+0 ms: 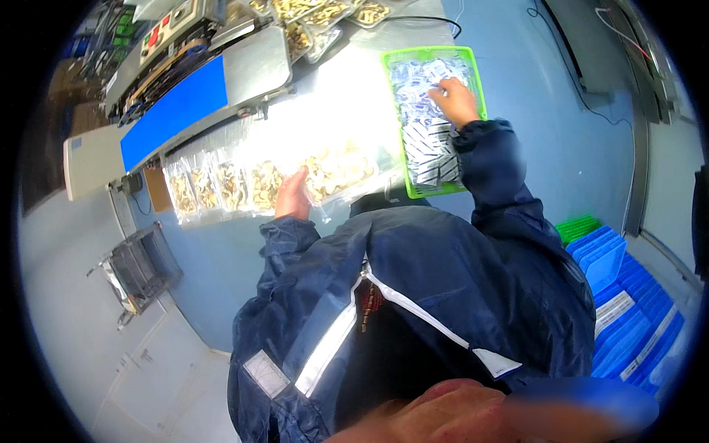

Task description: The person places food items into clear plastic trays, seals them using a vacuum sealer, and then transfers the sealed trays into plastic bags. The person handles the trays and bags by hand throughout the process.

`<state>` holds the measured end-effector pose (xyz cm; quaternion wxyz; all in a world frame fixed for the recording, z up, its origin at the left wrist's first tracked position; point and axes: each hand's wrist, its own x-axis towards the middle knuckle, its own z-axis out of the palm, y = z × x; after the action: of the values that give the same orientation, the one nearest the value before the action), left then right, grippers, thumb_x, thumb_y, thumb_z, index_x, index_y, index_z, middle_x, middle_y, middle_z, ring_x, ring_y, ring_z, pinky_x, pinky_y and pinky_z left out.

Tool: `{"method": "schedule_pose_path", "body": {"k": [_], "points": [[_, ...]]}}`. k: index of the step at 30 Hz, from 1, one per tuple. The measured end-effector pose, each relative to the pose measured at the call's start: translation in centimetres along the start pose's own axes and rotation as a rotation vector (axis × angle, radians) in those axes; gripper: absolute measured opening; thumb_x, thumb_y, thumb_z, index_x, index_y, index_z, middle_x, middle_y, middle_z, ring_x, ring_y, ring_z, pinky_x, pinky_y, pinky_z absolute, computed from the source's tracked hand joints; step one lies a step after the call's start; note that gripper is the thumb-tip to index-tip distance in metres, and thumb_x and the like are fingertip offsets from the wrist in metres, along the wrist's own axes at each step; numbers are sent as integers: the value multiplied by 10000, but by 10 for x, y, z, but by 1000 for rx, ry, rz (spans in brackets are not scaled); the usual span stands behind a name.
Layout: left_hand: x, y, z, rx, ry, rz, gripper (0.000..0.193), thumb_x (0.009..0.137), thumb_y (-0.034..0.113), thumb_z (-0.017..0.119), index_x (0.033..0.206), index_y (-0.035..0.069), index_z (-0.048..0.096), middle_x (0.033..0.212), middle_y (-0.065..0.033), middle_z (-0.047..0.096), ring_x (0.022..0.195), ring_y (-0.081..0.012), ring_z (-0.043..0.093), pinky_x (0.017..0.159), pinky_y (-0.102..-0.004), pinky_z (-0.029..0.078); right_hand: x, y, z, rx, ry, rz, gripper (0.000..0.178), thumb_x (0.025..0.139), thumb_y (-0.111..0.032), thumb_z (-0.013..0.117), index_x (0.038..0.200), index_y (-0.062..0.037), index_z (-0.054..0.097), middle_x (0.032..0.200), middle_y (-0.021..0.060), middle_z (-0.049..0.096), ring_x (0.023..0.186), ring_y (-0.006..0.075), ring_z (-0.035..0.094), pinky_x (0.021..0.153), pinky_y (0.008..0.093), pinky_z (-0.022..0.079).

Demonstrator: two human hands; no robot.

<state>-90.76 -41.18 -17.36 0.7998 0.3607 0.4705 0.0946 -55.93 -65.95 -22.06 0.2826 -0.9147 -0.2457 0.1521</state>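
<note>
The clear bag (340, 173) of brown and cream bits lies on the worktop (347, 92), with the left hand (293, 198) at its edge. It looks light, floppy and slippery (thin plastic, probably), so pinch the edge. The right hand (458, 103) is over small packets (430, 151) in the green basket (428, 50). I can't tell if either hand's fingers are gripping.
</note>
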Motion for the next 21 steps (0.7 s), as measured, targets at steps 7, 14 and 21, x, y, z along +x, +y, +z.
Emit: {"method": "schedule_pose_path", "body": {"k": [7,14,21], "points": [[-31,11,-32,-279,-51,2,400,943,186,598,1272,-36,543,1268,-131,593,1188,-242,552,1020,-373,433,-34,-127,-55,601,-289,-22,226,862,-169,696,1039,-31,672,790,62,635,709,103,560,650,247,448],[-69,33,-51,-300,-202,31,452,976,188,554,1372,-3,447,1355,-144,546,1257,-251,532,1032,-421,469,-78,-251,-2,141,-415,-791,242,858,-158,623,1085,-77,644,895,191,669,815,371,649,713,411,515],[-73,26,-105,-524,-310,130,512,999,243,490,1434,-2,372,1418,-172,484,1297,-296,488,1086,-465,397,-93,-298,26,141,-494,-709,223,894,-185,595,1057,-35,626,904,210,661,816,384,651,711,412,515]]}}
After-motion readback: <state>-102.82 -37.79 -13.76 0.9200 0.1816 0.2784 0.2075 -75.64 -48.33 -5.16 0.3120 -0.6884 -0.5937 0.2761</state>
